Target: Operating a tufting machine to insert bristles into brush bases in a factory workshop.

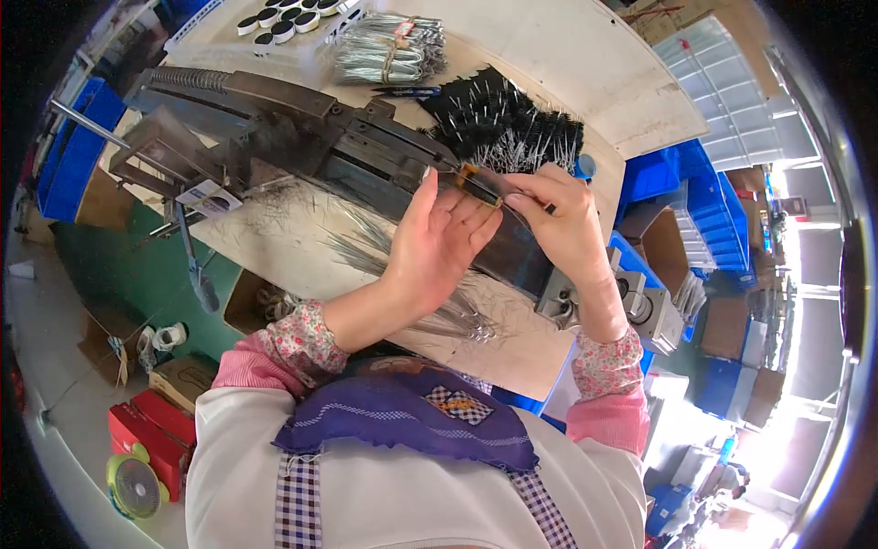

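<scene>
My left hand is palm up at the machine's working end, its thumb raised apart and its fingers stretched toward a small dark piece with yellow edges. My right hand pinches thumb and forefinger together just right of that piece; what lies in the pinch is too small to make out. A long dark metal machine runs across the bench behind both hands. Beyond it lies a pile of small black brushes with silvery wire stems. Loose thin wires lie beside my left wrist.
A tied bundle of bent silvery wires sits at the back, near a clear tray with black-topped white rolls. Metal control boxes stand at right, with blue bins beyond. A lever hangs at left.
</scene>
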Demonstrator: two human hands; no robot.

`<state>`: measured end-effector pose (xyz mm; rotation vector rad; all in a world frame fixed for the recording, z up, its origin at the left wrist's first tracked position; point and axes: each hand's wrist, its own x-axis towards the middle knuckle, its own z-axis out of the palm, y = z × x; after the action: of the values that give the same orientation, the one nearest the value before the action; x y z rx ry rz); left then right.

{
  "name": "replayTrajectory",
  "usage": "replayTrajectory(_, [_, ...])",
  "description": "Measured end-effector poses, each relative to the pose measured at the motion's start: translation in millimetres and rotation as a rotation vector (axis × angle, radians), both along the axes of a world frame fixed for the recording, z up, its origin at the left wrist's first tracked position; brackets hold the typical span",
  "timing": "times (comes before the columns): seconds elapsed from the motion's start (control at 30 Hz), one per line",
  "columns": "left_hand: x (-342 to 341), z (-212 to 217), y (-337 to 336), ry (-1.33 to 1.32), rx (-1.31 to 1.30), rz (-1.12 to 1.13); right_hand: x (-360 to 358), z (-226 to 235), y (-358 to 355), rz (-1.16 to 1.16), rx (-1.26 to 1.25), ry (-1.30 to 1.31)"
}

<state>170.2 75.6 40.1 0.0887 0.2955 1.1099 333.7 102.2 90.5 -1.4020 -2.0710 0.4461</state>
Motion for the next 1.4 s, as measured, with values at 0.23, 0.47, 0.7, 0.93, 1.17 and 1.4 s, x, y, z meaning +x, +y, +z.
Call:
replayTrajectory(0.23, [1, -2, 2, 0.071, 0.034, 0.026, 1, 6, 9, 0.068, 0.034, -0.089])
replayTrajectory(0.47, [3, 1, 4, 0.056, 0.065, -0.014, 13, 11, -8, 0.037, 0.138, -0.217])
replayTrajectory(0.7, [-8, -29, 6, -0.106, 0.168, -0.076, -18, 6, -13, 0.147, 0.415, -0.200])
replayTrajectory(0.93, [-4, 4, -3, 0.059, 0.029, 0.051, 5, 14, 10, 0.063, -0.052, -0.034])
replayTrajectory(1.17, [-5, 0, 1, 0.050, 0.066, 0.008, 6, 12, 10, 0.065, -0.041, -0.121])
replayTrajectory(1.4, [-3, 1, -1, 0.053, 0.093, 0.018, 2, 12, 7, 0.097, 0.084, -0.249])
